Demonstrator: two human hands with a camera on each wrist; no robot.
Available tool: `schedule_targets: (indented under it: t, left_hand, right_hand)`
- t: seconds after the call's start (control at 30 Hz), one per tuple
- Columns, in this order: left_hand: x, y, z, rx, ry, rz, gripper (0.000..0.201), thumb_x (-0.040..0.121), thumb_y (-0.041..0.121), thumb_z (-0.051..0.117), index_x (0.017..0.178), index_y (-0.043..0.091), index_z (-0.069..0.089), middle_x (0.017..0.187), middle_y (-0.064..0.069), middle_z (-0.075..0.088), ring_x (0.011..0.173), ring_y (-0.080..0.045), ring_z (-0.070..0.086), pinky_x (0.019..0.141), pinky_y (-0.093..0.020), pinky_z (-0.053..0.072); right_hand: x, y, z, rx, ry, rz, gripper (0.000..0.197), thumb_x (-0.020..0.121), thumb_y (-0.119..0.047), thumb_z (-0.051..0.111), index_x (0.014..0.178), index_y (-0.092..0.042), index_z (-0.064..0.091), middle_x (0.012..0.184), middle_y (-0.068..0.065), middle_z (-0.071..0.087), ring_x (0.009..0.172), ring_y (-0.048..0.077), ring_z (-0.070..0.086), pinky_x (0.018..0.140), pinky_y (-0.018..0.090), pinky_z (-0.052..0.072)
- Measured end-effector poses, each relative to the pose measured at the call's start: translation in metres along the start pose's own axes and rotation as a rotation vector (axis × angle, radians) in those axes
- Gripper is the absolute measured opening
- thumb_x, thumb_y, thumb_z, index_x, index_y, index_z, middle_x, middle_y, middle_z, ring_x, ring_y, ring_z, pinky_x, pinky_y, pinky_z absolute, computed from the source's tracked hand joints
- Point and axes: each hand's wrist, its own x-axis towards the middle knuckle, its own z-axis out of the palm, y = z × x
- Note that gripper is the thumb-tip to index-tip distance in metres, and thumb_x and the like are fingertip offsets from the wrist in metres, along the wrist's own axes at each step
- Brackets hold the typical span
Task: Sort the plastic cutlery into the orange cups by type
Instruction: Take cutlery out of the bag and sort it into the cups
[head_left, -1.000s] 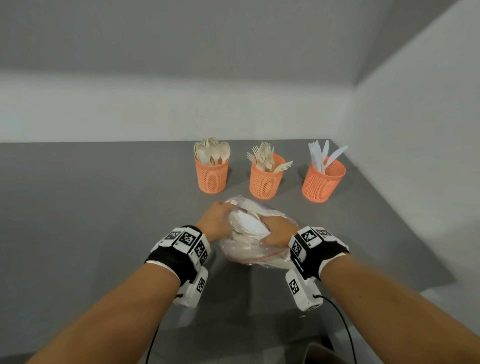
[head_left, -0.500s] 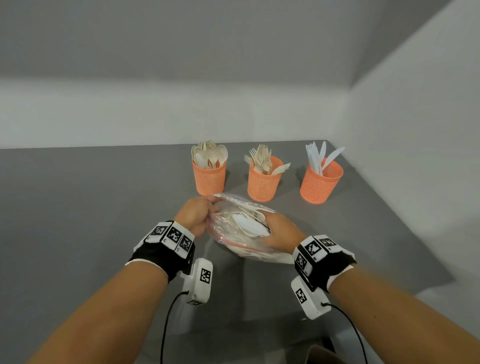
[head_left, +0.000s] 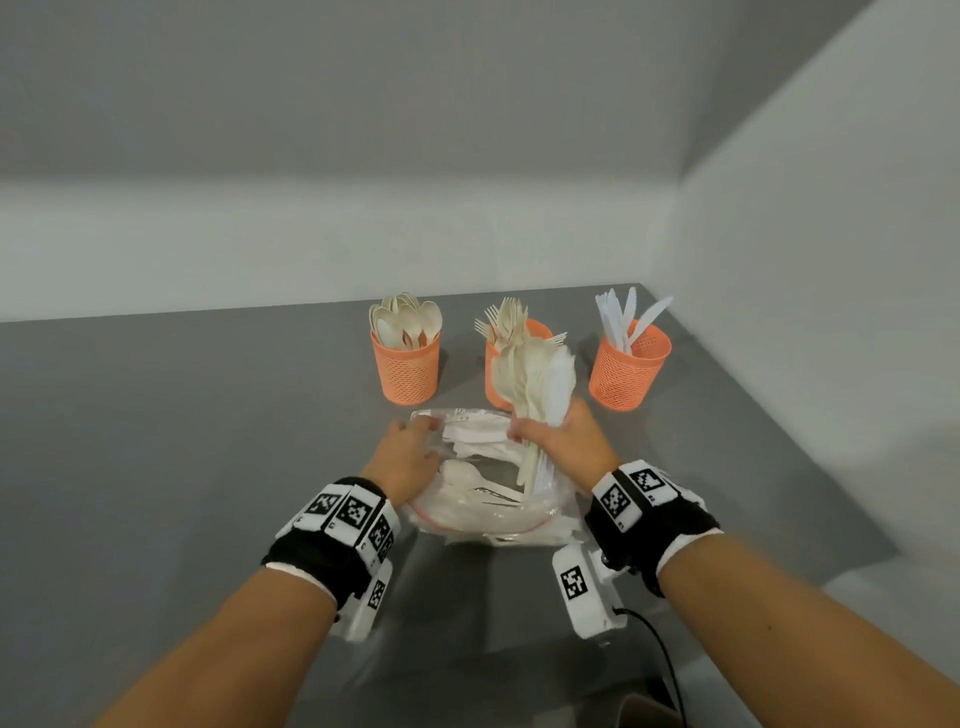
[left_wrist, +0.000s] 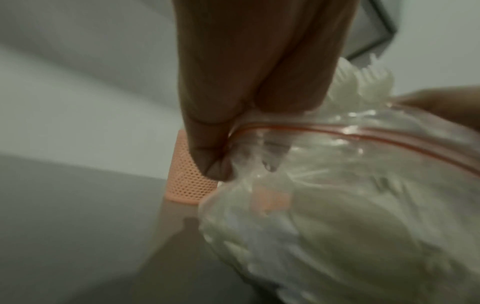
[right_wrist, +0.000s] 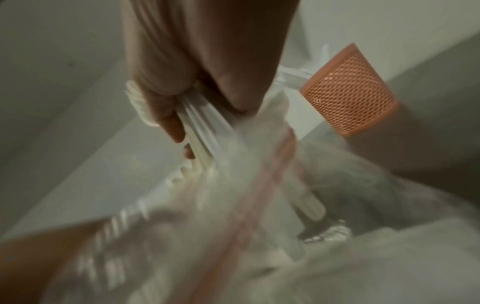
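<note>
A clear zip bag of white plastic cutlery lies on the grey table, its red-lined mouth facing me. My left hand pinches the bag's rim at the left. My right hand grips a thick bundle of cutlery, lifted upright above the bag; the handles run through my fist. Behind stand three orange mesh cups: spoons on the left, forks in the middle, partly hidden by the bundle, knives on the right.
The grey table meets white walls at the back and on the right, close behind the cups. A cable trails from my right wrist camera toward the near edge. A dark box corner shows at the bottom.
My right hand has pulled a bundle of cutlery up out of the bag and raised it in front of the fork cup. My left hand has kept hold of the bag's rim.
</note>
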Motion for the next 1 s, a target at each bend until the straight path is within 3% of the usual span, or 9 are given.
schedule_targets:
  t: [0.07,0.17,0.27,0.4,0.53,0.67,0.73,0.87,1.0]
  left_hand:
    - [-0.001,-0.004,0.002,0.048,-0.061,-0.033,0.035,0.091,0.018,0.048,0.124,0.010,0.040,0.125,-0.016,0.044,0.120,-0.032,0.042,0.099,-0.033,0.035]
    - [-0.006,0.001,-0.008,0.223,-0.048,-0.034,0.021,0.081,0.029,0.058,0.099,0.021,0.050,0.120,-0.009,0.042,0.121,-0.030,0.039,0.104,-0.042,0.035]
    - [-0.014,0.030,-0.028,0.000,0.094,0.226,0.027,0.075,0.029,0.071,0.094,0.026,0.052,0.129,-0.003,0.037,0.126,-0.023,0.036,0.106,-0.036,0.031]
    - [-0.017,0.078,-0.036,-0.635,-0.333,0.307,0.067,0.071,0.029,0.078,0.127,0.020,0.043,0.129,-0.003,0.055,0.119,-0.015,0.055,0.103,-0.033,0.045]
    - [-0.009,0.100,-0.027,-0.937,-0.596,0.288,0.029,0.085,0.009,0.059,0.114,0.011,0.057,0.113,-0.018,0.064,0.107,-0.028,0.061,0.085,-0.029,0.056]
    - [-0.002,0.095,-0.020,-0.962,-0.517,0.236,0.011,0.091,0.006,0.050,0.091,0.007,0.061,0.073,-0.002,0.065,0.063,-0.005,0.063,0.057,-0.016,0.050]
    - [0.004,0.093,-0.019,-1.006,-0.456,0.211,0.012,0.090,0.006,0.052,0.082,0.007,0.060,0.061,0.001,0.059,0.053,-0.005,0.056,0.054,-0.017,0.048]
    - [0.012,0.096,-0.021,-1.102,-0.421,0.209,0.013,0.089,0.012,0.054,0.098,0.006,0.061,0.064,0.000,0.062,0.056,-0.008,0.059,0.055,-0.022,0.053]
    - [0.015,0.102,-0.020,-1.080,-0.400,0.189,0.057,0.079,0.041,0.056,0.116,-0.003,0.056,0.083,-0.008,0.065,0.074,-0.019,0.062,0.059,-0.027,0.056]
  right_hand:
    - [0.004,-0.009,-0.004,0.172,0.053,0.005,0.017,0.078,0.003,0.065,0.093,-0.007,0.064,0.087,0.012,0.066,0.088,0.029,0.063,0.090,0.042,0.050]
    - [0.007,-0.022,-0.012,0.381,0.063,0.002,0.023,0.083,0.004,0.061,0.103,-0.008,0.063,0.085,0.007,0.067,0.079,0.021,0.065,0.084,0.041,0.052]
    - [0.007,-0.037,-0.021,0.474,-0.002,-0.002,0.022,0.085,0.004,0.058,0.097,-0.012,0.064,0.082,0.007,0.065,0.075,0.020,0.063,0.076,0.033,0.053]
    - [0.003,-0.055,-0.015,0.466,-0.180,-0.034,0.021,0.086,0.002,0.057,0.107,0.001,0.062,0.101,0.026,0.061,0.089,0.029,0.062,0.082,0.033,0.055]
    - [0.007,-0.069,-0.009,0.296,-0.211,-0.001,0.030,0.086,-0.008,0.063,0.111,0.007,0.060,0.114,0.029,0.062,0.105,0.033,0.064,0.093,0.044,0.051]
    - [0.011,-0.076,-0.017,-0.025,-0.277,0.034,0.033,0.082,-0.033,0.068,0.101,-0.006,0.067,0.100,0.027,0.069,0.087,0.036,0.067,0.084,0.045,0.054]
    - [0.011,-0.073,-0.020,-0.069,-0.249,0.039,0.035,0.084,-0.038,0.064,0.101,-0.008,0.067,0.090,0.023,0.070,0.080,0.030,0.068,0.078,0.033,0.058]
    - [0.011,-0.069,-0.023,0.019,-0.013,0.004,0.021,0.088,-0.027,0.062,0.082,-0.007,0.061,0.062,0.004,0.059,0.048,0.004,0.056,0.044,0.011,0.042]
    - [0.017,-0.074,-0.023,-0.006,0.044,0.015,0.025,0.091,-0.022,0.057,0.088,0.003,0.064,0.060,0.005,0.057,0.047,0.008,0.053,0.045,0.013,0.046]
